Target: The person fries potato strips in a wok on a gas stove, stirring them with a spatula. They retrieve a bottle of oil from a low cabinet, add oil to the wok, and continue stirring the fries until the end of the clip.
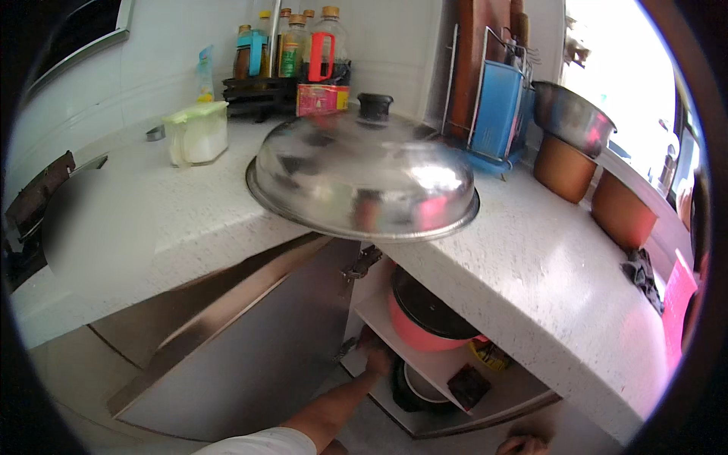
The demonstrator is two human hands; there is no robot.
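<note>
My left hand (376,359) reaches into the open corner cabinet, at the left end of the lower shelf (385,389). A dark reddish item (367,338) lies just past its fingers; blur hides whether I grip it. To the right of the hand, a dark-rimmed round pot or bowl (425,382) rests on the lower shelf. Above it, a pink pot with a black lid (426,335) stands on the upper shelf (410,354). A dark packet (468,387) sits at that shelf's front edge. Low in the view, my right hand (522,446) is curled near the cabinet front, partly cut off.
The cabinet door (244,347) hangs open to the left. Above, a large steel domed lid (364,170) overlaps the countertop's (512,273) inner corner. Around it stand a lidded plastic container (198,133), sauce bottles (293,45), a blue knife holder (496,108) and copper-coloured pots (623,207).
</note>
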